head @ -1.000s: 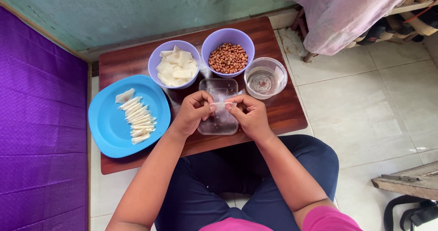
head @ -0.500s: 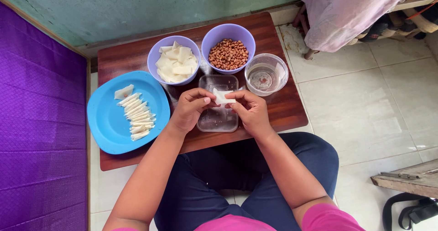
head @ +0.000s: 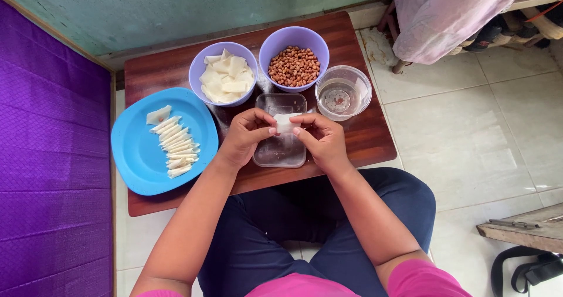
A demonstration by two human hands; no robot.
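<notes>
Head view shows my left hand [head: 245, 136] and right hand [head: 319, 138] pinching a small white wrapper square [head: 285, 123] between closed fingertips, held over the clear rectangular tray [head: 280, 150] so anything dropped lands there. Peanut bowl [head: 294, 56] and wrapper bowl [head: 223, 74] sit within reach; finished rolls [head: 176, 147] lie on the blue plate [head: 141, 156].
</notes>
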